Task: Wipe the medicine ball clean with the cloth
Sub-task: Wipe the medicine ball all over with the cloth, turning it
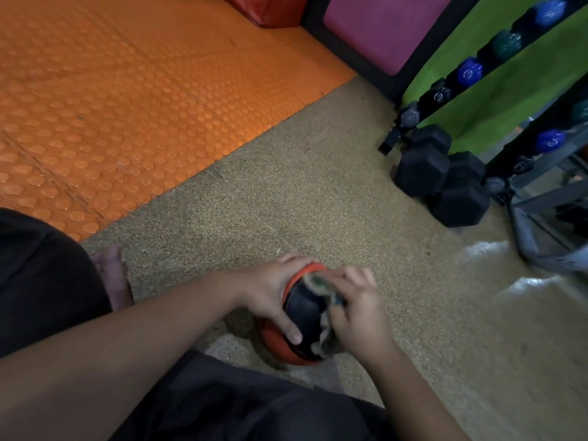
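— The left hand (270,294)?
— It is gripping the medicine ball (302,316) sitting on the speckled floor (286,192).
— And the right hand (356,310)?
— It is pressing a bunched cloth (321,288) against the ball's top, fingers curling round it.

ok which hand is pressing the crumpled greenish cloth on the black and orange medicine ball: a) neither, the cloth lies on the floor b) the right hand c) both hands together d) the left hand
b: the right hand holds the crumpled greenish cloth against the black and orange medicine ball, while the left hand only grips the ball's side to steady it.
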{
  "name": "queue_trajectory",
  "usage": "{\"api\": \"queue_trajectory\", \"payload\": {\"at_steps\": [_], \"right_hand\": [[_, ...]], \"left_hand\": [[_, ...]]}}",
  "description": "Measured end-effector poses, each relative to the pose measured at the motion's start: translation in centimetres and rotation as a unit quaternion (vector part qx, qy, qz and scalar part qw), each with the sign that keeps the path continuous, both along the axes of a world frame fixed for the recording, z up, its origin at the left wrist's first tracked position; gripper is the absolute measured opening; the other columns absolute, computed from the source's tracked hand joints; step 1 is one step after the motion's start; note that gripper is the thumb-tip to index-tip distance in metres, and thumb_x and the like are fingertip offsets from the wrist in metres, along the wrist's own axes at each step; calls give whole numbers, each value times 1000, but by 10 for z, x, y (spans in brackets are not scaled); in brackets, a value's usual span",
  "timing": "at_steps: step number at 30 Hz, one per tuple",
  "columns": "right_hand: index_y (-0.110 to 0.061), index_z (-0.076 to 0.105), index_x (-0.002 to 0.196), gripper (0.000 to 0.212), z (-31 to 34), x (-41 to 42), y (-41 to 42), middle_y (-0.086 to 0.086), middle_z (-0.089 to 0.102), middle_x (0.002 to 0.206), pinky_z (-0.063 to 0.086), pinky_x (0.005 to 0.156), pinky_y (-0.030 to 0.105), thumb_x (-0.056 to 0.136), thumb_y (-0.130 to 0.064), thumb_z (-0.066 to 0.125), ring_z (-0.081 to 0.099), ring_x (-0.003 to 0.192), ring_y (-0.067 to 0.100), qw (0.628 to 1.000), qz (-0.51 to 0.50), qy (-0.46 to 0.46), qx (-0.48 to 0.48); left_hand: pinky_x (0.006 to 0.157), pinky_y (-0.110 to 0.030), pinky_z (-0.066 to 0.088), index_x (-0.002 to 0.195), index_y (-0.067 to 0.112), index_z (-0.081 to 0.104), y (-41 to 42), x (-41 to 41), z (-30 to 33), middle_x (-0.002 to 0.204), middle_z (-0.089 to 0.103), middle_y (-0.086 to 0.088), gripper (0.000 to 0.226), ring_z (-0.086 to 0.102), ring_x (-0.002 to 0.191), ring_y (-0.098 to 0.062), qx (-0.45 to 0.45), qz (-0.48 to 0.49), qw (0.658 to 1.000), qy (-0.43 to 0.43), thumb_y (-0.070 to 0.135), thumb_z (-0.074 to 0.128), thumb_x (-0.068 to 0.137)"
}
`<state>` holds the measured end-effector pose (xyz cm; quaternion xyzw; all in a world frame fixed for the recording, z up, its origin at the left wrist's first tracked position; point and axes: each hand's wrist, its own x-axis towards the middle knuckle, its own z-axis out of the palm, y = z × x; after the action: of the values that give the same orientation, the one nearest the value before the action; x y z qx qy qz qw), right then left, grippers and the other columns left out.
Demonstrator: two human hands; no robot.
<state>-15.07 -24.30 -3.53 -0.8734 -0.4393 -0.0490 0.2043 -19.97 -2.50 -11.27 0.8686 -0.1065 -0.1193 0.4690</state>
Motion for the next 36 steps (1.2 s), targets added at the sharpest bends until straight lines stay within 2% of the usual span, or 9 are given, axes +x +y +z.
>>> {"api": "queue_trajectory", "payload": {"at_steps": [4, 8, 11, 16, 19, 24, 27, 31, 36], "right_hand": [[-17, 75, 107, 18, -31, -7, 0, -2, 67, 102, 53, 90, 39, 97, -12, 61, 64, 97, 19, 927, -204, 225, 221], [-15, 66, 133, 34, -43, 15, -28, 17, 71, 126, 53, 90, 48, 103, -29, 58, 68, 104, 30, 607, -383, 515, 469], [-8, 64, 135, 40, -53, 28, -39, 20, 69, 129, 51, 95, 48, 104, -33, 54, 67, 113, 33, 528, -455, 548, 463], [-7, 71, 125, 36, -50, 23, -11, 18, 75, 118, 54, 102, 50, 100, -33, 62, 71, 112, 36, 602, -431, 573, 351], [-17, 70, 128, 38, -54, 12, 13, 9, 79, 110, 57, 99, 51, 98, -39, 65, 75, 103, 29, 662, -415, 570, 253], [-24, 85, 86, 43, -35, -12, 40, 12, 79, 102, 55, 96, 44, 101, -45, 52, 75, 89, 29, 589, -370, 671, 258], [-16, 78, 115, 36, -38, -24, 50, 14, 77, 111, 56, 97, 47, 102, -41, 55, 75, 101, 30, 589, -354, 640, 343], [-14, 71, 120, 38, -42, -13, 34, 8, 79, 106, 54, 101, 55, 92, -39, 71, 75, 102, 27, 698, -360, 504, 360], [-25, 69, 127, 42, -39, -9, 26, -15, 77, 107, 57, 97, 38, 94, -50, 66, 72, 103, 3, 831, -301, 375, 279]], "left_hand": [[131, -46, 18, 159, 55, 7, 8, 2, 2, 166, 1, 29, 146, 4, 159, -8, 6, -35, 999, 6, 64, 100, 47], [132, -53, 8, 155, 68, -3, 21, 11, 13, 167, -27, 26, 150, -18, 159, -11, 48, -95, 992, 61, 51, 104, 51], [130, -58, 8, 140, 82, -16, 40, 12, 28, 159, -47, 20, 155, -25, 153, -19, 102, -81, 982, 138, 47, 105, 50], [127, -46, 25, 159, 60, 15, 93, 3, 43, 176, 7, 0, 112, 18, 160, -22, 143, 32, 980, 138, 42, 91, 80], [102, -57, 55, 147, 58, 42, 96, -7, 55, 168, 34, 0, 82, 54, 137, -33, 15, 107, 972, 210, 86, 66, 74], [88, -65, 60, 126, 73, 45, 44, -23, 37, 160, 42, 1, 73, 49, 138, -42, -138, 197, 931, 274, 105, 53, 61], [90, -47, 58, 121, 63, 59, 35, -24, 24, 135, 58, 7, 75, 61, 118, -24, -225, 260, 916, 207, 98, 65, 55], [103, -40, 52, 125, 60, 62, 21, -18, 15, 142, 57, 11, 70, 55, 129, -17, -317, 275, 893, 164, 91, 71, 63], [115, -39, 40, 116, 69, 56, 25, -7, 8, 140, 59, 17, 65, 54, 133, -14, -165, 267, 947, 64, 104, 42, 63]]}}
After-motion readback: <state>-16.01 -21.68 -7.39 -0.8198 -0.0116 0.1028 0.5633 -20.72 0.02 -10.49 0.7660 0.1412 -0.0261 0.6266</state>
